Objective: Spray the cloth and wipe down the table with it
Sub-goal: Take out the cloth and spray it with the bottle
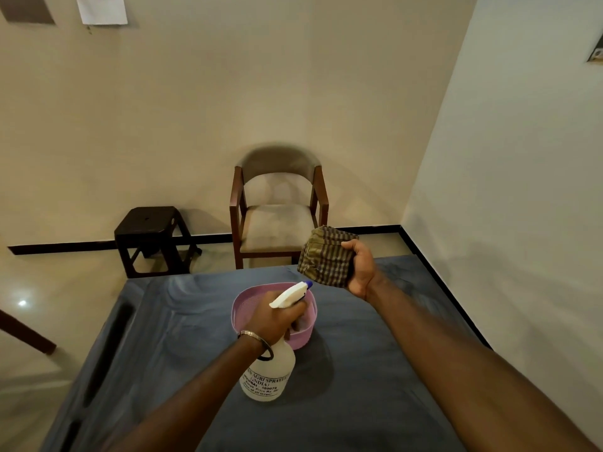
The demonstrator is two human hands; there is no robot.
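My left hand (pixel 275 316) grips the neck of a clear spray bottle (pixel 269 375) with a white trigger head and a blue nozzle tip. The nozzle points up and to the right, toward the cloth. My right hand (pixel 360 270) holds a folded brown checked cloth (pixel 326 256) raised above the far right part of the grey-blue table (pixel 359 386). Cloth and nozzle are a short gap apart.
A pink plastic basket (pixel 305 337) stands on the table just behind the bottle, partly hidden by my left hand. Beyond the table's far edge are a wooden armchair (pixel 277 207) and a dark stool (pixel 151 238). A white wall runs close along the right.
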